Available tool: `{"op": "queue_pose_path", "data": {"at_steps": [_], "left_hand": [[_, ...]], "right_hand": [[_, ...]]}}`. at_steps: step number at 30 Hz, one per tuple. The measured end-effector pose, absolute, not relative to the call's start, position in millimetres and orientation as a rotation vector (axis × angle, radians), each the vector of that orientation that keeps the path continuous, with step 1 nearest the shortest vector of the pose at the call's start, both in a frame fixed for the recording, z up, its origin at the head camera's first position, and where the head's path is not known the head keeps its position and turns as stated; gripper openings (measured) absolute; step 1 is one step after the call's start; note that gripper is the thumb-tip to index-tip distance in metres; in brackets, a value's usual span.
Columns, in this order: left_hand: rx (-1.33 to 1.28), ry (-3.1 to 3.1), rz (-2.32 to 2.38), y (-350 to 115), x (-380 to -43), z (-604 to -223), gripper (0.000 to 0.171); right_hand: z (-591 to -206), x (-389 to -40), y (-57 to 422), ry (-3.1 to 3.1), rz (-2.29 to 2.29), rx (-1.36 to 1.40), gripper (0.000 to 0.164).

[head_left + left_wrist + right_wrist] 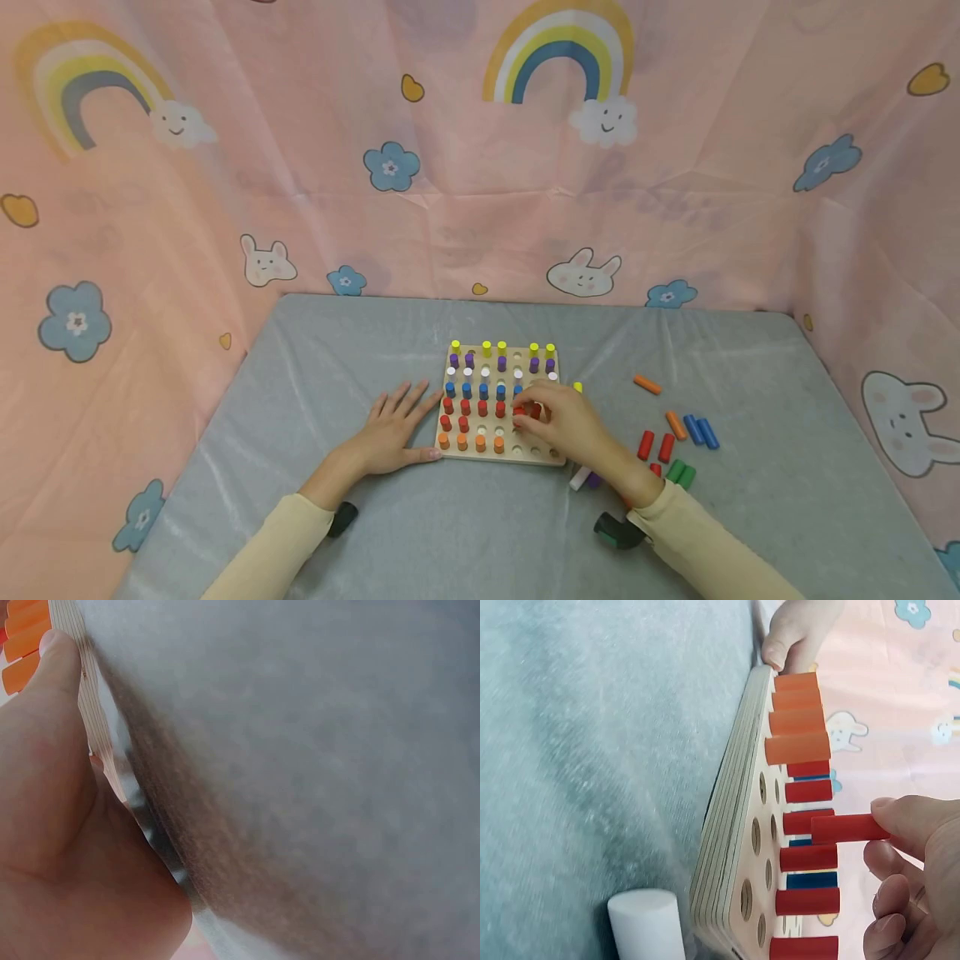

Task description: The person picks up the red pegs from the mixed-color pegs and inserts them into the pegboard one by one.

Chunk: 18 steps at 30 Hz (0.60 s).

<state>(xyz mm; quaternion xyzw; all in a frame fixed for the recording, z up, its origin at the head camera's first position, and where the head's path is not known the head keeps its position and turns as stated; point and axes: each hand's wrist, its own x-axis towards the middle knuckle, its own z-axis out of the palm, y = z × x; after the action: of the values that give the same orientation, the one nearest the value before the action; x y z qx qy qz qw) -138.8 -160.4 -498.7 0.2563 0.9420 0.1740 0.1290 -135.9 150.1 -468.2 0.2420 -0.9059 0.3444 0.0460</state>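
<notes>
A wooden pegboard (510, 457) with rows of yellow, purple, white, blue, red and orange pegs lies on the grey table. My right hand (568, 421) is over its right half, pinching a red peg (847, 829) between thumb and finger. In the right wrist view this peg is held out from the board's face, and whether its end touches a hole I cannot tell. Several holes near the orange pegs (799, 720) have nothing in them. With fingers spread, my left hand (393, 432) rests on the table, its thumb touching the board's front left corner.
Loose pegs lie right of the board: orange (647, 384), blue (701, 432), red (666, 448) and green (681, 473). A white peg (646, 926) is near the board's front right corner, beside a purple one (594, 480). A patterned pink cloth (465, 225) hangs behind.
</notes>
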Motion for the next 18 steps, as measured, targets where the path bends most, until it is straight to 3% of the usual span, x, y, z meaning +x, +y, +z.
{"op": "queue_pose_path", "data": {"at_steps": [18], "left_hand": [[0.749, 2.735, 0.489, -160.2, -139.9, -498.3, 0.093]], "right_hand": [[-474.3, -140.1, 133.6, -2.687, 1.009, 0.823, 0.014]]}}
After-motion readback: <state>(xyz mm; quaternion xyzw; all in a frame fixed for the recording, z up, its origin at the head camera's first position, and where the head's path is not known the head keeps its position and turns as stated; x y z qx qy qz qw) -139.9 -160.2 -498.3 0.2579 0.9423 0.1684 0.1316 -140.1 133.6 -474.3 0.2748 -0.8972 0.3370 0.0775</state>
